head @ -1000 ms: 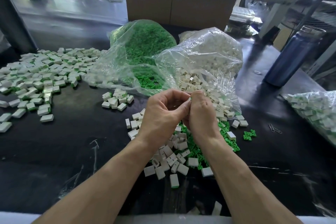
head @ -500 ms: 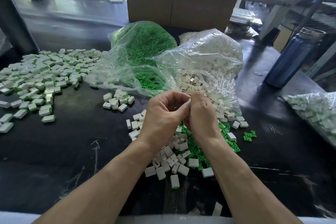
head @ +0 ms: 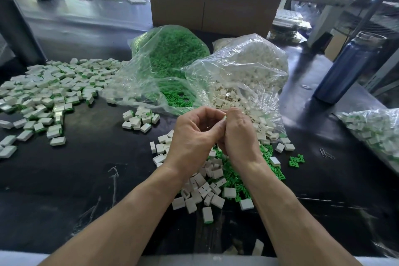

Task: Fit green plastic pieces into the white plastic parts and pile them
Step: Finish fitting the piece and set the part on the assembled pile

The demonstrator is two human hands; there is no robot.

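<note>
Right, landmark is the clear bag of white parts (head: 248, 67): bag of green pieces (head: 170, 54) touches its left side, blue bottle (head: 345, 69) stands well right, cardboard box (head: 216, 6) behind. Finished pile (head: 49, 93) spreads far left of the bag; loose white parts and green pieces (head: 218, 179) lie at its mouth, partly hidden under the wrists. Both hands raised just in front of the bag, knuckles together: left hand (head: 194, 134) and right hand (head: 239, 134), fingers curled, pinch one small white part (head: 225, 117) between their fingertips, mostly covered.
</note>
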